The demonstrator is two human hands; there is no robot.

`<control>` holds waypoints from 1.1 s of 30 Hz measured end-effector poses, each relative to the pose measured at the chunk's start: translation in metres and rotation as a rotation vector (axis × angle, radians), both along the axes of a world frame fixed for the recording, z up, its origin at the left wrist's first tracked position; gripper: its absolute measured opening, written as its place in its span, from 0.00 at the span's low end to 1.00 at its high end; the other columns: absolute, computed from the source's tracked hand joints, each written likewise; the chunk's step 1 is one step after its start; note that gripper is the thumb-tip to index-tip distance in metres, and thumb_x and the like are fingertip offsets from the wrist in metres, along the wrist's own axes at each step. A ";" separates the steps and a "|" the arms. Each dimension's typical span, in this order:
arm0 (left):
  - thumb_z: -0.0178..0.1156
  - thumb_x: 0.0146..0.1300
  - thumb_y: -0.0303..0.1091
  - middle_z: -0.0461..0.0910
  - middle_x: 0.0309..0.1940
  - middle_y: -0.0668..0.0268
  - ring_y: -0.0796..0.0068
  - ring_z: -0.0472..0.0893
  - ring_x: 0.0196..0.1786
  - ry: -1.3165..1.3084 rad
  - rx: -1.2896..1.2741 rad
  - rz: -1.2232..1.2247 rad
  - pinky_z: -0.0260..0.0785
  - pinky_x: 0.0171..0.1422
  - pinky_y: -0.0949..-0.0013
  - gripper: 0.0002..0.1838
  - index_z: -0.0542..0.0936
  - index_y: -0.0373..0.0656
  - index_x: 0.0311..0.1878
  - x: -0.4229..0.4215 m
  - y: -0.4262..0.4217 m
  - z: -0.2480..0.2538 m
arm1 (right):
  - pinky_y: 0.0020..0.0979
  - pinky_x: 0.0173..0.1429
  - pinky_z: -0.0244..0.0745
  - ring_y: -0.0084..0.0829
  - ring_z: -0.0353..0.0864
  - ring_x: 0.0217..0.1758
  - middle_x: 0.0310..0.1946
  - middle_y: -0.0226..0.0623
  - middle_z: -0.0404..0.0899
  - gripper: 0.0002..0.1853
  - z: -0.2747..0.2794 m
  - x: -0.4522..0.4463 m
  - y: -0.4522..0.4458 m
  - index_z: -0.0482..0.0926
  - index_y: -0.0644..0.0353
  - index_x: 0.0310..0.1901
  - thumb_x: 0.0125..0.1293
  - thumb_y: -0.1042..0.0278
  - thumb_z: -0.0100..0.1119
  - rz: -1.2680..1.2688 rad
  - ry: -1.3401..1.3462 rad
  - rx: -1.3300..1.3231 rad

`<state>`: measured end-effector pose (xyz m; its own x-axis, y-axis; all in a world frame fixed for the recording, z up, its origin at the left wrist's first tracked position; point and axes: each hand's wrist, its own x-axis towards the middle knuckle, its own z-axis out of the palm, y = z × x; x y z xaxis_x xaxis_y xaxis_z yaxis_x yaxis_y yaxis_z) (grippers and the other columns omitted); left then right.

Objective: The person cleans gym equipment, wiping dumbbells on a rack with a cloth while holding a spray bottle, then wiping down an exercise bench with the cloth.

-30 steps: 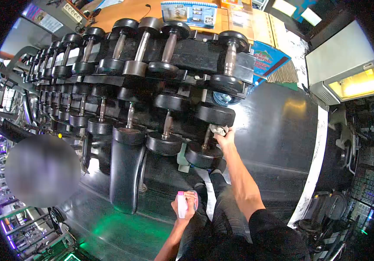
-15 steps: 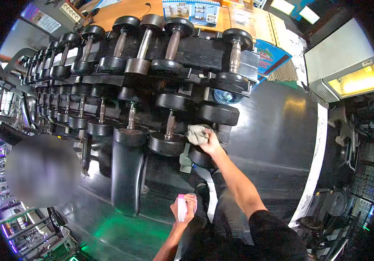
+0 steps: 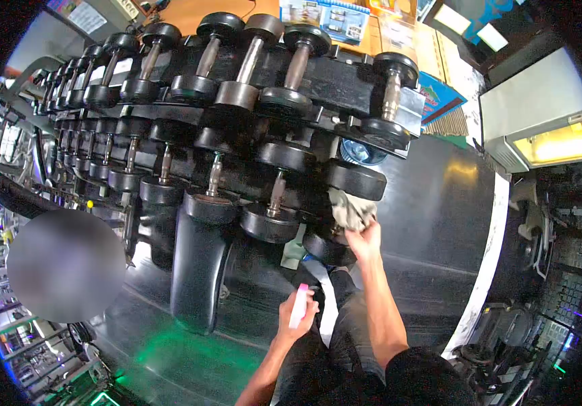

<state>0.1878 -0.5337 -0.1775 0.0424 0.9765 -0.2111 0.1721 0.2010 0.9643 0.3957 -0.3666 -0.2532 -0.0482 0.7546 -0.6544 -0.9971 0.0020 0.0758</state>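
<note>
My right hand point(image 3: 364, 242) is closed on a crumpled pale cloth point(image 3: 353, 211). The cloth lies against the handle of the rightmost lower-row dumbbell point(image 3: 355, 179), between its two black heads, and covers most of that handle. Lower down, in front of my legs, my left hand point(image 3: 296, 317) grips what looks like a spray bottle point(image 3: 299, 306) with a white and pink head; its body is mostly hidden by my fingers. Just left of the cloth, another dumbbell point(image 3: 276, 196) rests on the rack.
A two-tier rack point(image 3: 345, 74) carries several black dumbbells. A padded black bench point(image 3: 199, 271) stands before it at the left. Boxes lie on the wooden counter point(image 3: 196, 12) behind. A blue round container point(image 3: 362, 151) sits beyond the rack's end. Dark flooring point(image 3: 433, 203) extends rightward.
My right hand and the cloth have shifted right, from beside the rightmost lower dumbbell onto its handle. My left hand has risen slightly with the bottle. The view has shifted a little.
</note>
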 end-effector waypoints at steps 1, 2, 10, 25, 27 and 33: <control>0.60 0.57 0.23 0.78 0.32 0.58 0.70 0.82 0.33 -0.087 0.003 -0.018 0.75 0.38 0.68 0.08 0.75 0.36 0.41 0.004 0.004 -0.006 | 0.47 0.64 0.70 0.46 0.75 0.58 0.55 0.47 0.74 0.19 -0.002 0.008 -0.019 0.70 0.64 0.57 0.70 0.64 0.44 0.006 -0.044 0.082; 0.60 0.57 0.22 0.76 0.40 0.57 0.67 0.81 0.33 -0.148 -0.147 0.024 0.74 0.41 0.63 0.13 0.74 0.35 0.46 0.009 0.010 -0.002 | 0.48 0.62 0.72 0.47 0.76 0.57 0.55 0.46 0.75 0.20 -0.016 0.022 -0.034 0.69 0.61 0.58 0.68 0.61 0.47 0.007 -0.138 -0.029; 0.60 0.63 0.26 0.80 0.33 0.65 0.80 0.78 0.25 -0.247 -0.234 -0.075 0.72 0.28 0.74 0.11 0.75 0.40 0.48 0.046 0.061 -0.021 | 0.39 0.58 0.73 0.39 0.77 0.54 0.53 0.37 0.77 0.26 0.034 0.078 -0.088 0.70 0.57 0.59 0.61 0.55 0.55 0.147 -0.608 -0.015; 0.62 0.63 0.35 0.75 0.19 0.69 0.80 0.75 0.17 0.134 -0.132 -0.014 0.68 0.21 0.71 0.09 0.76 0.39 0.35 0.085 0.066 -0.059 | 0.32 0.53 0.71 0.38 0.80 0.50 0.50 0.45 0.79 0.15 -0.007 0.073 -0.058 0.76 0.62 0.52 0.65 0.66 0.56 0.807 -1.892 -0.079; 0.62 0.63 0.35 0.74 0.19 0.69 0.81 0.74 0.17 0.182 -0.149 -0.002 0.67 0.20 0.72 0.09 0.76 0.40 0.36 0.084 0.063 -0.045 | 0.38 0.56 0.73 0.47 0.77 0.55 0.54 0.48 0.76 0.20 -0.024 0.055 -0.040 0.77 0.63 0.51 0.53 0.80 0.56 0.873 -2.389 0.173; 0.63 0.62 0.35 0.77 0.22 0.65 0.77 0.77 0.21 -0.006 -0.424 0.056 0.69 0.25 0.69 0.09 0.76 0.39 0.35 0.079 0.043 -0.029 | 0.38 0.70 0.63 0.41 0.69 0.66 0.61 0.41 0.72 0.24 -0.048 0.018 0.003 0.76 0.61 0.52 0.48 0.80 0.54 1.066 -2.623 0.815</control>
